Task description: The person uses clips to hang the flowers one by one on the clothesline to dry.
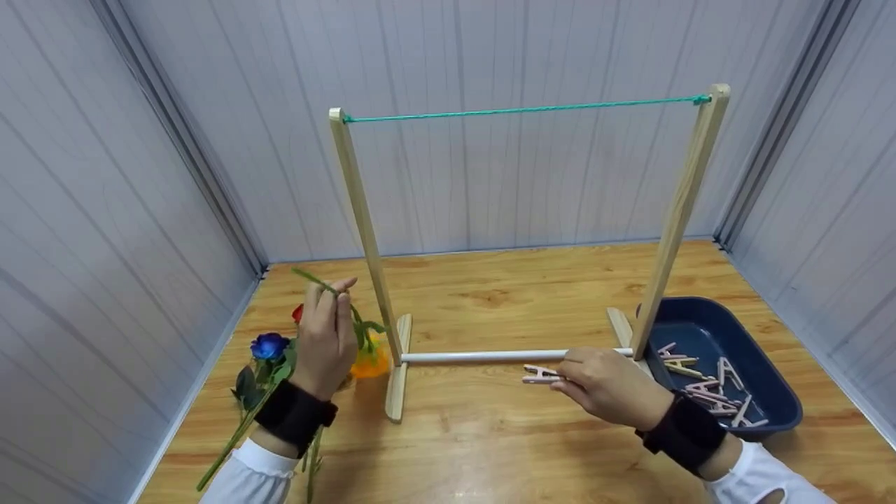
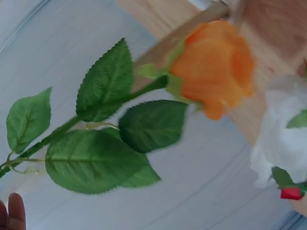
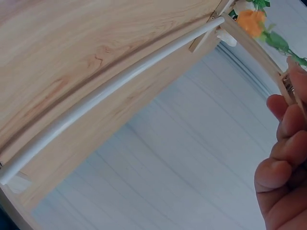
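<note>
My left hand grips the green stem of an orange rose beside the frame's left post. The bloom hangs downward, with the stem end sticking up above the fingers. Large green leaves line that stem in the left wrist view. In front of the white crossbar, my right hand pinches a pale pink clothespin, its end pointing left. A wooden frame stands between the hands, with a green cord strung across its top.
A blue rose and a red rose, partly hidden by my left hand, lie at the left. The left wrist view also shows a white flower. A dark blue basin at the right holds several clothespins.
</note>
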### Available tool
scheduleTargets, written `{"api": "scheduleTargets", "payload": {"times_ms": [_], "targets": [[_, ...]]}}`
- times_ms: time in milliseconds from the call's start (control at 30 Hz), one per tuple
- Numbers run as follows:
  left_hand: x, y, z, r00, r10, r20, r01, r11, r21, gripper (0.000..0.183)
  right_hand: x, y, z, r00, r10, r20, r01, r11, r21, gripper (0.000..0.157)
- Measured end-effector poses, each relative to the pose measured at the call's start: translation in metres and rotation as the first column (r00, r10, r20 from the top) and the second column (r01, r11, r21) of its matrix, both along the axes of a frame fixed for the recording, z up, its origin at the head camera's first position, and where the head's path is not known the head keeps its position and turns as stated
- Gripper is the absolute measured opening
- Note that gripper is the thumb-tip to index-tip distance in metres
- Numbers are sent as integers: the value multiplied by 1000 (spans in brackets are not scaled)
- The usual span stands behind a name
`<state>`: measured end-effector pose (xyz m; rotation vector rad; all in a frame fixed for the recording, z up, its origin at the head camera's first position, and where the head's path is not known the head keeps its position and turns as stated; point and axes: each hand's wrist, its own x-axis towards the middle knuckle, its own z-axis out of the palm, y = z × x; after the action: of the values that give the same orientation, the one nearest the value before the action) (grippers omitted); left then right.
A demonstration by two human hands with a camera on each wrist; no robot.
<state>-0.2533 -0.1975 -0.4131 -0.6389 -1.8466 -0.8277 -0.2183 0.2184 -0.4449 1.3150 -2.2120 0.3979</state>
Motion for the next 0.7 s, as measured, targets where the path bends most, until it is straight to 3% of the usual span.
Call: {"api": "scheduleTargets", "payload": {"times_ms": [167, 333, 467, 567, 700], "targets": [[3, 14, 13, 996, -83, 38, 80, 995, 57, 26, -2, -3, 9, 1000, 18, -18, -18, 1000, -7, 12], [5, 26, 25, 975, -205, 91, 188, 968, 163, 28, -7, -7, 24, 997, 60, -53, -60, 998, 6, 16], [7, 35, 36, 932, -315, 178, 266, 930, 252, 31, -12, -11, 40, 993, 79, -88, -77, 997, 24, 24], [10, 42, 44, 886, -379, 266, 290, 903, 318, 34, -16, -15, 55, 989, 89, -117, -86, 996, 27, 24], [10, 51, 51, 824, -454, 338, 313, 864, 395, 36, -20, -23, 74, 976, 131, -172, -129, 991, 20, 37]]}}
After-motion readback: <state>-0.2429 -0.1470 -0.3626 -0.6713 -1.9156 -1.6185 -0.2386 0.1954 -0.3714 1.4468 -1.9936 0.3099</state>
